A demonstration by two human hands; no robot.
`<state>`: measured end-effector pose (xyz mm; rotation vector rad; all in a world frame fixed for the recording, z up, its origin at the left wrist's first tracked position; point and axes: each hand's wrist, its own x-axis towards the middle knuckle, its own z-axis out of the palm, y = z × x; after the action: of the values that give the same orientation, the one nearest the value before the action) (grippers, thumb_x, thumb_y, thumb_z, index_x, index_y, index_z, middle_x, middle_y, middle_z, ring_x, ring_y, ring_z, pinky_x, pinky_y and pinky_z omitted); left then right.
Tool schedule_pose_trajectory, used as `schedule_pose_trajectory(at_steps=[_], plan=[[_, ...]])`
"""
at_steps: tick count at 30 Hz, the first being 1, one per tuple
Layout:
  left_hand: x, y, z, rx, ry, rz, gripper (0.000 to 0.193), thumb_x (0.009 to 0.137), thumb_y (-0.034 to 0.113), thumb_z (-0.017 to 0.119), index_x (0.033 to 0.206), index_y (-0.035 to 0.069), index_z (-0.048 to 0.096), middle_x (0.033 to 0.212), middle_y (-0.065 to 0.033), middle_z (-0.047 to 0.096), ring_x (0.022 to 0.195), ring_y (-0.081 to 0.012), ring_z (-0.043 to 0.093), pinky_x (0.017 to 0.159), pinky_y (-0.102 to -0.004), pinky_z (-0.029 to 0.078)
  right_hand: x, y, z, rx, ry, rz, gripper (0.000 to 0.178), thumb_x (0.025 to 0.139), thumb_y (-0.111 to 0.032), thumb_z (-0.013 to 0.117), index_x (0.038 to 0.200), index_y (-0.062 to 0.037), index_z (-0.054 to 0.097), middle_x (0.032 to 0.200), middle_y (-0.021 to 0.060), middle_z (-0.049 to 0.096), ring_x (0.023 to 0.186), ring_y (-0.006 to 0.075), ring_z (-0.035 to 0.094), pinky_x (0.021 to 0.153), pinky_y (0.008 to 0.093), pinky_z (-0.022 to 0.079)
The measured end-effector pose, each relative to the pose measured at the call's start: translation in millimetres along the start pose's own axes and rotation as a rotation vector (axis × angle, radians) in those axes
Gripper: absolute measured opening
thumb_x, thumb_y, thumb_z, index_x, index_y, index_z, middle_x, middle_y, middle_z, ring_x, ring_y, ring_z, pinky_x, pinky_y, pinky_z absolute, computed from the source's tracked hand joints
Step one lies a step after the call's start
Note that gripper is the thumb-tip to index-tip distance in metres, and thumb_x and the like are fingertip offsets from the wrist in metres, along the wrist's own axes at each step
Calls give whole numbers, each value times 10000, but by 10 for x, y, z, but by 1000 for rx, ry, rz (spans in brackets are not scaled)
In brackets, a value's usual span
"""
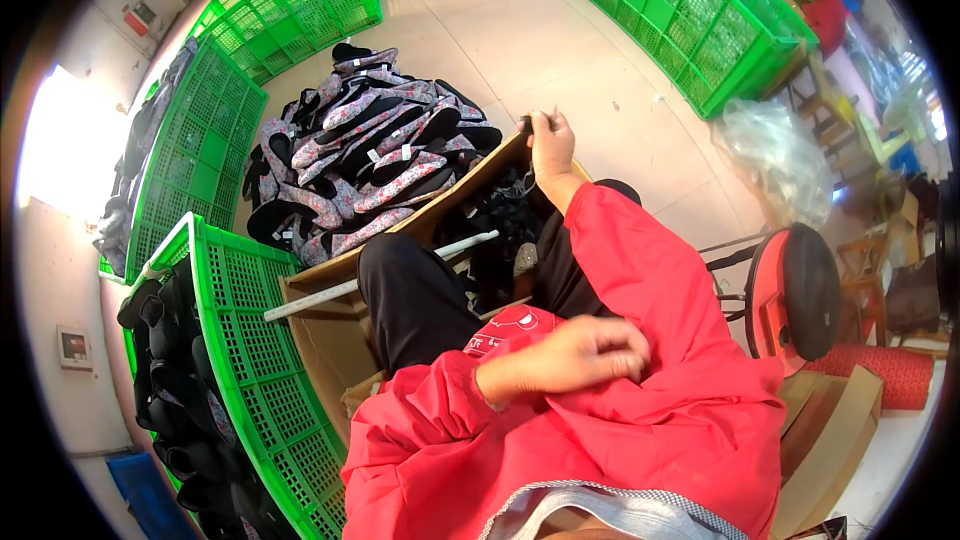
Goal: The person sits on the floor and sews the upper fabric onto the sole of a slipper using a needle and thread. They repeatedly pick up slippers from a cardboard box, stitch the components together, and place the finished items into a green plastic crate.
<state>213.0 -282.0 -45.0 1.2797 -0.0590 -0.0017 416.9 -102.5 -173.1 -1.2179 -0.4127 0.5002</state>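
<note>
My right hand [552, 145] reaches ahead to the far rim of a cardboard box [440, 205]. Its fingers are pinched round a small black piece [526, 125]. Bent in front of my red smock [620, 440] is my left hand [580, 355], its fingers curled and slightly blurred. Whether it holds anything is hidden. Dark scraps [495, 220] lie inside the box between my knees. A white tube [330, 298] passes across the box, partly behind my leg. Just past the box rises a heap of floral-lined slippers [365, 140] with black soles.
A green crate [260, 340] of black slippers [175, 390] stands close at my left. More green crates line the far left [300, 10] and far right [690, 30]. At right are a round stool [790, 295], clear plastic bags [775, 155] and a person in red [825, 20].
</note>
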Motion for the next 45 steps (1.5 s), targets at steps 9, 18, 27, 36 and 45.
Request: schedule_pose_trajectory(at_steps=[9, 18, 27, 36, 45], plan=[[-222, -817, -1876, 153, 1032, -131, 155, 887, 119, 626, 985, 5, 667, 787, -48, 659, 677, -125, 607, 636, -266, 488, -895, -960, 256, 19, -840, 6, 128, 992, -170, 574, 985, -56, 633, 785, -4, 647, 601, 7, 428, 541, 175, 325], [-915, -560, -3119, 1087, 1464, -341, 234, 868, 236, 575, 906, 55, 719, 800, -153, 712, 747, -290, 695, 724, -396, 535, -2212, -1127, 437, 161, -1633, 118, 227, 894, -72, 715, 1106, -5, 667, 1016, 60, 692, 898, 106, 659, 789, 247, 523], [-832, -782, -3629, 84, 1259, -559, 132, 869, 162, 620, 922, 49, 663, 741, -58, 650, 547, -145, 611, 466, -278, 482, -2426, -1319, 590, 14, -1533, -163, 181, 851, -146, 774, 940, -74, 634, 792, 14, 596, 676, 151, 508, 622, 288, 426], [-1215, -1310, -4225, 875, 1054, -742, 258, 894, 201, 569, 785, 1, 691, 678, -82, 688, 520, -165, 636, 450, -328, 501, -2542, -1515, 517, 226, -1546, 154, 170, 898, -72, 716, 913, -19, 555, 796, -2, 530, 669, 60, 467, 591, 233, 414], [-1789, -1434, -4322, 1464, 746, -990, 267, 862, 203, 587, 991, 26, 739, 989, -161, 726, 906, -291, 711, 760, -421, 571, -2861, -1798, 609, 662, -1858, 227, 152, 916, -81, 702, 915, -23, 562, 807, 7, 565, 660, 64, 490, 567, 226, 399]])
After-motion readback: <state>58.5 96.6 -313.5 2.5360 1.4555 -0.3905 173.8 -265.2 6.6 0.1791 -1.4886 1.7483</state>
